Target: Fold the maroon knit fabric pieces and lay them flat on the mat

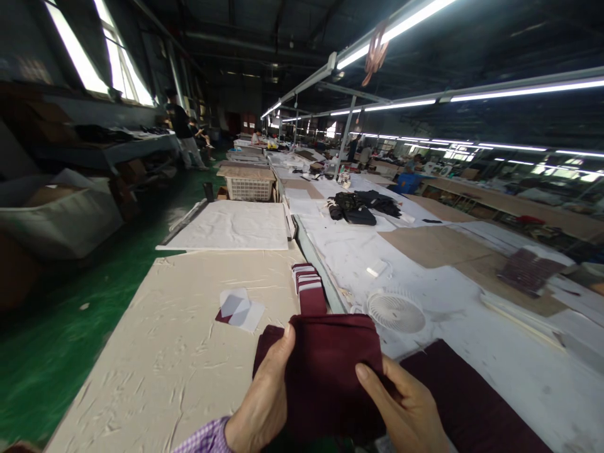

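Note:
Between my two hands is a folded stack of maroon fabric [330,377], held up over the table's near edge. My left hand [264,384] grips its left side, thumb on top. My right hand [406,396] pinches the right side between thumb and fingers; some of those fingers are hidden behind the cloth. Just beyond the stack lies a row of small maroon and white pieces [309,283], overlapping each other. To the left, a few white pieces [240,308] rest on the beige tabletop [189,327], with a maroon corner showing underneath.
On the right, a white-covered table [340,245] carries a dark maroon cloth [476,402], a white fan [396,309] and a pile of dark garments [363,206]. A plastic crate [250,187] stands ahead. A person [182,129] stands far left beyond the green floor [127,283].

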Motion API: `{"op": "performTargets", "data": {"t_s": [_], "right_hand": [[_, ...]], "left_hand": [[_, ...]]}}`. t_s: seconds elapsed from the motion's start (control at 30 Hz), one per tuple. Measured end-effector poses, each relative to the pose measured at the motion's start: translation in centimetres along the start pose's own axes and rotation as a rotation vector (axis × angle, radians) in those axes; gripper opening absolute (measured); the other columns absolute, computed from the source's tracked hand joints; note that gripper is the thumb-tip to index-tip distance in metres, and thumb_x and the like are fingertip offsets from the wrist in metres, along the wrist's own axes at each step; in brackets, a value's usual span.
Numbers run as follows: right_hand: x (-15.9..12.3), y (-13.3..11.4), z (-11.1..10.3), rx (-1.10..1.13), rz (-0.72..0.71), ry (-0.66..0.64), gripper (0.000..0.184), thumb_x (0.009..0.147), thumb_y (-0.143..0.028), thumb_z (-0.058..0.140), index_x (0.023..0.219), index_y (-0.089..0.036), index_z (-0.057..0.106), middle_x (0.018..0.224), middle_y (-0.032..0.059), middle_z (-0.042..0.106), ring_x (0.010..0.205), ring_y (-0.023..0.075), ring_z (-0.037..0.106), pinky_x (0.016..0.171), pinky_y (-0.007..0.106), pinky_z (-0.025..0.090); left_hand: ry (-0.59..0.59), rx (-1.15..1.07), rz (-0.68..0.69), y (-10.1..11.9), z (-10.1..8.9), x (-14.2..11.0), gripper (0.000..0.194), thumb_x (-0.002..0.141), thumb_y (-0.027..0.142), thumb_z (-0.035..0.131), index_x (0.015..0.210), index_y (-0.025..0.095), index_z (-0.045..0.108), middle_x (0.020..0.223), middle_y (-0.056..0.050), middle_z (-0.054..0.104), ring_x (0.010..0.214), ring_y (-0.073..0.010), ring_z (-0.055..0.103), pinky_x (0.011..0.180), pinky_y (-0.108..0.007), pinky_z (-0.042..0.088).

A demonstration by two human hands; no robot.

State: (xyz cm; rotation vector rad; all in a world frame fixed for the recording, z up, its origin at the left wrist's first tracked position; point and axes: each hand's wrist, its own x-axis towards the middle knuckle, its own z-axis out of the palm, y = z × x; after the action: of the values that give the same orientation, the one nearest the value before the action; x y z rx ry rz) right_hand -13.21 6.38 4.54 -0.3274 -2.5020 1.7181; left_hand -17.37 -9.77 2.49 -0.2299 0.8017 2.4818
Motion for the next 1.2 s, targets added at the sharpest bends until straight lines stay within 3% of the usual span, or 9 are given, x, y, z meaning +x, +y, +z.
{"op": "performTargets", "data": {"t_s": [0.1,0.43,0.67,0.87,1.03,1.2], "right_hand": [[0.1,0.1,-0.2,-0.059,-0.046,0.002,0.031,0.076,-0.047,0.057,0.065,-0.018,0.062,0.062,0.0006,0.058,0.065,0.0176,0.056,0.064,0.023,0.049],[0.6,0.8,-1.0,-0.085,-0.095,-0.01,0.031,0.073,-0.047,0.058,0.059,-0.02,0.063,0.057,0.0005,0.06,0.057,0.0193,0.057,0.061,0.027,0.051],[0.8,0.7,-0.8,-0.048,-0.04,-0.001,0.028,0.075,-0.046,0.059,0.068,-0.019,0.062,0.062,0.0001,0.059,0.067,0.0186,0.058,0.062,0.021,0.049],[0.9,0.6,-0.5,0.019,0.006,0.004,0.03,0.075,-0.048,0.059,0.072,-0.018,0.064,0.065,0.0004,0.062,0.072,0.0199,0.06,0.063,0.022,0.05],[0.9,0.8,-0.2,0.079,0.013,0.028,0.035,0.075,-0.047,0.061,0.09,-0.017,0.069,0.082,0.0038,0.071,0.079,0.0223,0.065,0.072,0.024,0.051],[0.8,0.9,0.0,0.07,0.017,0.017,0.037,0.076,-0.048,0.06,0.092,-0.016,0.068,0.087,0.0062,0.071,0.083,0.0244,0.064,0.073,0.025,0.051]], "left_hand": [[-0.108,-0.097,-0.039,0.5,0.2,0.3,0.047,0.089,0.042,0.043,0.122,0.011,0.054,0.113,-0.014,0.065,0.108,-0.027,0.058,0.098,-0.04,0.042],[-0.08,-0.191,-0.081,0.7,0.2,1.0,0.038,0.087,0.033,0.048,0.117,0.01,0.059,0.105,-0.01,0.069,0.105,-0.0242,0.06,0.097,-0.035,0.042],[-0.136,-0.24,-0.063,0.4,0.5,1.1,0.04,0.089,0.035,0.044,0.12,0.013,0.057,0.11,-0.01,0.067,0.107,-0.0248,0.059,0.1,-0.036,0.04],[-0.14,-0.167,-0.016,0.1,-0.3,1.2,0.04,0.089,0.04,0.043,0.118,0.017,0.059,0.115,-0.007,0.065,0.112,-0.0232,0.055,0.102,-0.035,0.038],[-0.145,0.025,0.061,-0.5,-1.5,1.0,0.03,0.084,0.02,0.056,0.113,0.02,0.063,0.114,-0.006,0.066,0.112,-0.0216,0.055,0.102,-0.034,0.037],[-0.156,0.108,0.064,-0.6,-1.0,0.9,0.03,0.08,0.013,0.061,0.108,0.021,0.065,0.104,-0.007,0.07,0.103,-0.0215,0.061,0.096,-0.035,0.042]]}}
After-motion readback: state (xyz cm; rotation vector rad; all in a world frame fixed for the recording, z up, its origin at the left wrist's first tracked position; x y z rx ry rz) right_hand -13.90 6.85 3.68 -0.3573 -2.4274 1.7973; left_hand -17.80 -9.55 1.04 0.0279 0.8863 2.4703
